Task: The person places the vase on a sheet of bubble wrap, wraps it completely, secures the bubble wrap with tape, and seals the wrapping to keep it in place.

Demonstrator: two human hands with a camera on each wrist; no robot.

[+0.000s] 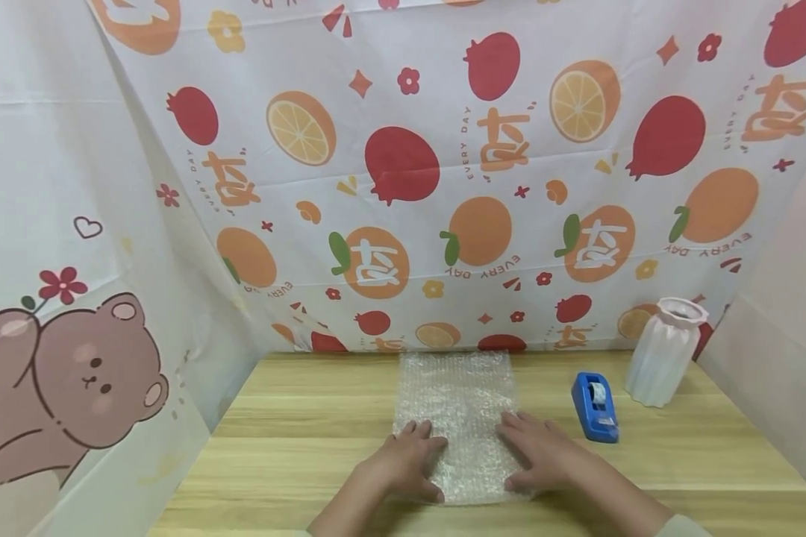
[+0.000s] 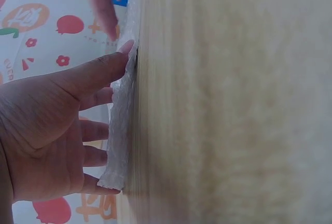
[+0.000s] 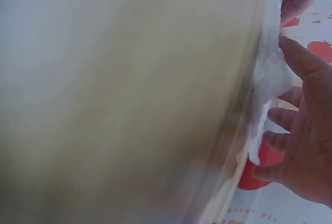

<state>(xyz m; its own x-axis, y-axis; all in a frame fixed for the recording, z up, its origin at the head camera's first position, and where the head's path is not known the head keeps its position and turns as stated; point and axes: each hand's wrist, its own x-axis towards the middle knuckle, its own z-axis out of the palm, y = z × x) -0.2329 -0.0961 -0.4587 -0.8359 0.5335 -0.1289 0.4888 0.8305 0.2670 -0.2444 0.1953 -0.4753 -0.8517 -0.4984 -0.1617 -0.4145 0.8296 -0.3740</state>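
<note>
A sheet of clear bubble wrap (image 1: 470,418) lies flat on the wooden table, its far end by the back curtain. My left hand (image 1: 410,461) rests on its left edge with the fingers spread. On the opposite edge lies my right hand (image 1: 540,451), fingers spread likewise, the thumb toward the near corner. In the left wrist view the thumb and fingertips of the left hand (image 2: 57,125) touch the bubble wrap (image 2: 122,125). The right wrist view has the right hand (image 3: 311,125) with its fingertips along the bubble wrap (image 3: 267,79). Neither hand grips anything.
To the right of the bubble wrap stands a blue tape dispenser (image 1: 594,406) with a roll of tape. Behind it, near the table's right edge, is a white ribbed vase (image 1: 665,354). A fruit-print curtain (image 1: 430,224) closes off the back of the wooden table (image 1: 295,432).
</note>
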